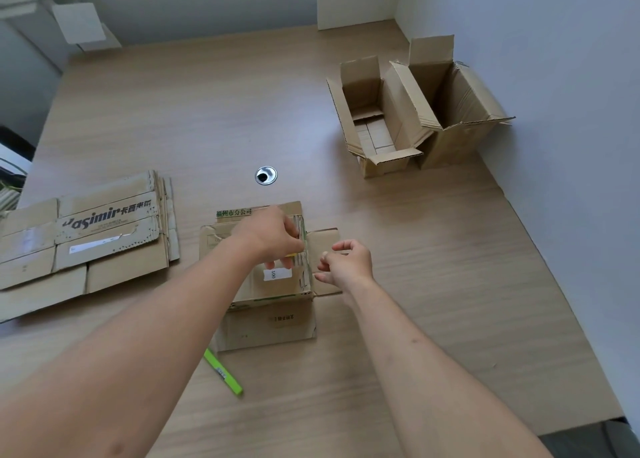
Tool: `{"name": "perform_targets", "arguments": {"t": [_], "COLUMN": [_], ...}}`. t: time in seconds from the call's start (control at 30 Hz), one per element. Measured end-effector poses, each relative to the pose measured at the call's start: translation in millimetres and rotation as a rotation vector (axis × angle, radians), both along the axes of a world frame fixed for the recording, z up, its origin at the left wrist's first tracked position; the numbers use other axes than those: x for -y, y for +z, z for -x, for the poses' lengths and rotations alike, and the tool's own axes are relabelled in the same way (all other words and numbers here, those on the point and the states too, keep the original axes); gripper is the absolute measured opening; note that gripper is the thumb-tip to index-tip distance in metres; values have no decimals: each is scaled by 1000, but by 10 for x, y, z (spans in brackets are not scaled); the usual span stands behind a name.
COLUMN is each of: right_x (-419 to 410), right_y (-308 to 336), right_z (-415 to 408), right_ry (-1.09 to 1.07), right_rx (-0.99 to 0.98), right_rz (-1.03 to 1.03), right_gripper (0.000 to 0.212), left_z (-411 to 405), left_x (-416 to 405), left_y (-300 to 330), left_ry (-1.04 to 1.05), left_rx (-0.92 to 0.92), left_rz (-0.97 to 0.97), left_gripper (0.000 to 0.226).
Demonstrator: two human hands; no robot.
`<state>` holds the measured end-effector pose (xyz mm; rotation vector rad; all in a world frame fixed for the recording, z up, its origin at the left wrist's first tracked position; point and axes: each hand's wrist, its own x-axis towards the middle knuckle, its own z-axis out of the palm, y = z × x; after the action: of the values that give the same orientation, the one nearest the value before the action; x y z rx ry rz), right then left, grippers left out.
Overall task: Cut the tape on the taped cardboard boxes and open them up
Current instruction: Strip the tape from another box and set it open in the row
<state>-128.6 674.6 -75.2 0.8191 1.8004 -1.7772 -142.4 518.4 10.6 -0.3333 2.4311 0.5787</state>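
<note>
A small cardboard box (266, 288) with a white label stands in the middle of the table, its flaps folded outward. My left hand (273, 236) reaches over it, fingers curled down over the box's right edge, where clear tape (304, 246) is bunched; something small and yellow shows under the fingers. My right hand (348, 262) hovers just right of that edge above the right flap (322, 239), thumb and forefinger pinched together, seemingly on the thin clear tape. A green utility knife (223, 373) lies on the table in front of the box, untouched.
Flattened cardboard boxes (83, 239) are stacked at the left. Two opened boxes (381, 118) (457, 111) stand at the back right against the wall. A metal cable grommet (266, 175) sits in the wooden table (207, 111) behind the small box.
</note>
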Motion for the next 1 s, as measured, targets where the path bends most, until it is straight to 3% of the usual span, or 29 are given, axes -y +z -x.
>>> {"name": "perform_targets", "arguments": {"t": [0.2, 0.43, 0.53, 0.6, 0.7, 0.83, 1.0], "right_x": [74, 113, 147, 211, 242, 227, 274], "right_y": [-117, -142, -114, -95, -124, -170, -125], "right_z": [-5, -107, -180, -259, -376, -431, -459], "right_ry": [54, 334, 430, 401, 525, 558, 606], "right_rx": [1, -275, -418, -530, -628, -627, -611], "right_rz": [-120, -509, -577, -500, -438, -503, -587], "right_gripper": [17, 3, 19, 36, 54, 56, 52], "left_z": [43, -2, -8, -6, 8, -32, -182], "left_x": [-63, -55, -64, -61, -21, 55, 316], "left_y": [0, -40, -28, -12, 5, -64, 74], "left_ry": [18, -3, 3, 1, -22, -82, -53], "left_rx": [11, -31, -33, -26, -12, 0, -76], "left_rz": [39, 97, 94, 78, 41, -53, -333], "left_gripper": [15, 21, 20, 18, 15, 22, 31]}}
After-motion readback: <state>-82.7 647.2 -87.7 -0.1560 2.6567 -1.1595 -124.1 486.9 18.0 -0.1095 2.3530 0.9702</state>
